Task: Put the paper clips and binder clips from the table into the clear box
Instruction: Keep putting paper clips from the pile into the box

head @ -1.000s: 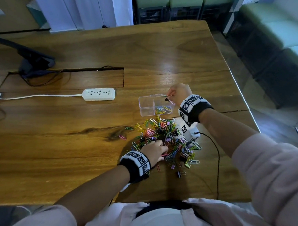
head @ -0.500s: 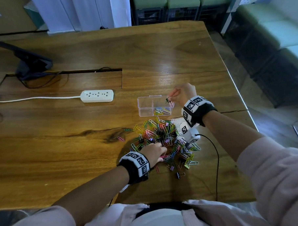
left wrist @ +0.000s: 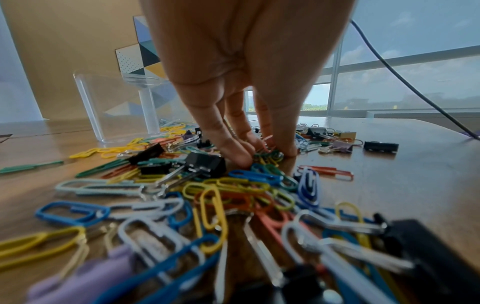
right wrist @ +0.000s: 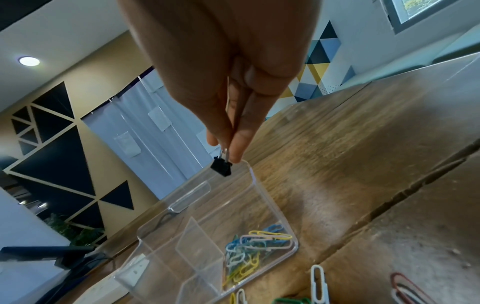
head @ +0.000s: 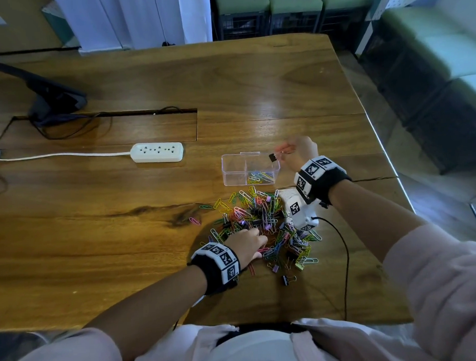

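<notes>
A clear two-compartment box (head: 232, 171) (right wrist: 272, 205) (left wrist: 103, 102) stands on the wooden table, with several coloured paper clips (head: 260, 177) (right wrist: 249, 253) in its right compartment. My right hand (head: 280, 151) (right wrist: 226, 150) pinches the wire handles of a small black binder clip (head: 272, 157) (right wrist: 221, 169), which hangs over the box's right rear corner. In front of the box lies a pile of coloured paper clips and binder clips (head: 260, 215) (left wrist: 233, 185). My left hand (head: 257, 238) (left wrist: 265, 152) is down in the pile, its fingertips and thumb pinching a few green paper clips against the table.
A white power strip (head: 156, 152) lies left of the box, its cord running left. A dark monitor base (head: 56, 102) and a cable slot (head: 106, 128) sit at the far left. The table's right edge (head: 388, 160) is close. A black cable (head: 345, 257) trails from my right wrist.
My right hand has shifted slightly right by the box's rim, and the black binder clip now hangs plainly from its fingers. The left hand stays in the pile, fingers closing on clips.
</notes>
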Demonstrator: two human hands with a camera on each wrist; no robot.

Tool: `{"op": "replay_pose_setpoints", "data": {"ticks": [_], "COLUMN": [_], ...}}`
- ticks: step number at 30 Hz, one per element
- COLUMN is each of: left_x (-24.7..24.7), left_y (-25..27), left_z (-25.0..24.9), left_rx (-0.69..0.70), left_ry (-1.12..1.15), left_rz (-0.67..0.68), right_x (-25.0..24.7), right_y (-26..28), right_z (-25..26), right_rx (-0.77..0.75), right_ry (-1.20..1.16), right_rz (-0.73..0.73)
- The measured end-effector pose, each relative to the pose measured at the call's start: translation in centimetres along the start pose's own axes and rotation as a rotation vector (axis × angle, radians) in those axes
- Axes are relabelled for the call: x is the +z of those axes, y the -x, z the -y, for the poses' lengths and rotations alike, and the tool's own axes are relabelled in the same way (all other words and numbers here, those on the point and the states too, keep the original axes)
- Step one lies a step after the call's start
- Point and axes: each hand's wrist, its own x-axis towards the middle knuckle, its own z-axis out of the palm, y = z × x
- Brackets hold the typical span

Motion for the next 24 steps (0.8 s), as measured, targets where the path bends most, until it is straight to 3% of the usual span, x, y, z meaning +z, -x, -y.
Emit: {"op": "replay_pose_setpoints", "data": {"ticks": [4,10,14,19,24], "left_x": [-0.3,-1.1,-1.5,-2.3,-5.0], "left_y": [0.1,-0.3,-1.1,-1.4,-2.1], "left_z": [-0.6,-1.1,-0.3,1.0,2.6], "left_rx": [0.063,0.129,-0.006,-0.126,-0.192], "left_ry": [-0.117,-0.216,-0.013,0.324,0.52], "left_rz": [0.015,0.091,0.119,-0.064,-0.143], "right_x": [0.0,0.1,0.3,0.1,0.0], "right_y": [1.7,5.8,7.7,8.6,9.5], "right_z": [-1.2,-4.2,-7.1,-9.1,-9.5], "right_rx": [-0.078,-0.114,-0.145,-0.037,-0.099], "right_ry": [0.082,0.229,0.312,0.299,0.356], "right_rz": [0.085,0.36,0.429,0.418,0.356]}}
